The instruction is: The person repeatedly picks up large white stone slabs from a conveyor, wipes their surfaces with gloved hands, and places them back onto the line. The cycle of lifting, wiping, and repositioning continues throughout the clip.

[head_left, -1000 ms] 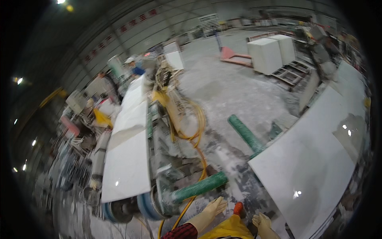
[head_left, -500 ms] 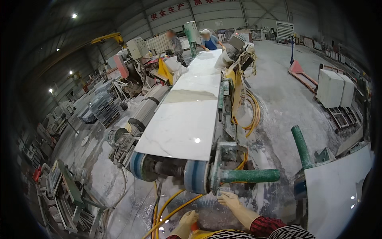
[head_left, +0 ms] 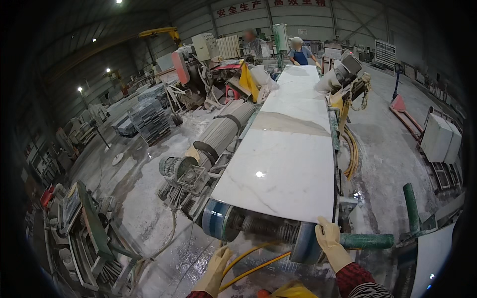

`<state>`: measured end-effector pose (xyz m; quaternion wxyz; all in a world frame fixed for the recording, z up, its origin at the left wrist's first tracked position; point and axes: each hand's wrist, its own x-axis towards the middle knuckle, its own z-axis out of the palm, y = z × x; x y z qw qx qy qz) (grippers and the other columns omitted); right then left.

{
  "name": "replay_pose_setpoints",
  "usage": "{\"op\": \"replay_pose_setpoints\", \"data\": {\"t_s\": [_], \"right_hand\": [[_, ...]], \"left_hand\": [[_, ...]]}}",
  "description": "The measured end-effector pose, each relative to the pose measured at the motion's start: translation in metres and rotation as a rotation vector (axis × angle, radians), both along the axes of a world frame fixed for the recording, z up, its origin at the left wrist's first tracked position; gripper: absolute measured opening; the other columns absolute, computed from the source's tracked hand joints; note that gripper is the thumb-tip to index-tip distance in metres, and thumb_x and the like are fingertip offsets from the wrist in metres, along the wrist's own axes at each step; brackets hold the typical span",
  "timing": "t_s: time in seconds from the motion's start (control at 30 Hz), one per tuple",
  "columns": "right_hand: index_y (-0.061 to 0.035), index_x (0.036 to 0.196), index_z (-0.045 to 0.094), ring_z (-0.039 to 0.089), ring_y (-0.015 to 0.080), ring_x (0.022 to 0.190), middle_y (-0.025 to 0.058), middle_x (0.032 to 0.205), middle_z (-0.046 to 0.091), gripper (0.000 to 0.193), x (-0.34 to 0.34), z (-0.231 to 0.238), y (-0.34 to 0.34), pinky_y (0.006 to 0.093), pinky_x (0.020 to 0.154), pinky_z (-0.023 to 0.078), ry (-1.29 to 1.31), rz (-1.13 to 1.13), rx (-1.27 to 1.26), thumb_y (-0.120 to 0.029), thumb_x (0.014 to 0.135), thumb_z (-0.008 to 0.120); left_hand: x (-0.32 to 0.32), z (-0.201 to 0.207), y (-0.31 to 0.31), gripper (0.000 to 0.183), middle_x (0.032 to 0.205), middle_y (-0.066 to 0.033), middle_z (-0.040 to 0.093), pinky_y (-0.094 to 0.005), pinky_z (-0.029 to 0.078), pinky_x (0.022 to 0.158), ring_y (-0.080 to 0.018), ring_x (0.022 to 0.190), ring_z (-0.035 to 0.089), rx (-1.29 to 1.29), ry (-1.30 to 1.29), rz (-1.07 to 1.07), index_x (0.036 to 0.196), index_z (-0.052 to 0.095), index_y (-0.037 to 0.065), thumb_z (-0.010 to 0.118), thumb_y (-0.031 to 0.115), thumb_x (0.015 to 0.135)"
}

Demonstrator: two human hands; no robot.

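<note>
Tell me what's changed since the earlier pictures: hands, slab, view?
The view has swung left: the white slab now lies nearer the centre, the second slab at the right edge. The right hand has come up to the white slab's near right corner, seemingly touching it; a grip can't be confirmed. The left hand is free. Unchanged: the white slab lies flat, a co-worker beyond its far end.

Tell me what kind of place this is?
Probably a stone workshop: a big, shiny white slab lies on a machine with blue wheels, grey pieces are stacked nearby, and a pallet truck stands behind.
</note>
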<state>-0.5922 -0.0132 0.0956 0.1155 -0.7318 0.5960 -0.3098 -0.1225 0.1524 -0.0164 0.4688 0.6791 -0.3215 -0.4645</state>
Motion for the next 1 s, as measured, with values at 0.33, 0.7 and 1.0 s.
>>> {"op": "replay_pose_setpoints", "data": {"t_s": [0.33,0.7,1.0], "right_hand": [[-0.0029,0.120,0.076,0.074,0.0471,0.090,0.0212,0.089,0.078,0.035,0.030,-0.007,-0.077,0.0585,0.085,0.057,0.114,-0.053,-0.087,-0.020,0.090,0.079],[-0.0009,0.162,0.058,0.050,0.0524,0.154,0.0303,0.166,0.056,0.074,0.020,-0.080,-0.108,0.0614,0.132,0.036,0.338,0.003,-0.158,-0.027,0.098,0.082],[-0.0004,0.165,0.055,0.050,0.0547,0.152,0.0323,0.168,0.052,0.075,0.033,-0.057,-0.101,0.0591,0.129,0.042,0.358,-0.147,-0.122,-0.030,0.101,0.080]], "left_hand": [[0.031,0.061,-0.089,0.049,0.140,-0.0158,0.078,-0.0341,0.055,0.114,-0.0231,0.131,0.073,-0.144,-0.331,0.048,0.150,0.067,-0.006,0.072,0.027,0.113],[0.057,0.110,-0.187,0.060,0.144,-0.0222,0.065,-0.0553,0.050,0.111,-0.0486,0.129,0.061,-0.451,-1.187,-0.251,0.151,0.062,0.003,0.081,0.022,0.097],[0.073,0.113,-0.296,0.070,0.162,-0.0235,0.053,-0.0580,0.034,0.131,-0.0492,0.150,0.047,-0.430,-1.218,-0.571,0.159,0.059,0.011,0.071,0.051,0.103]]}}
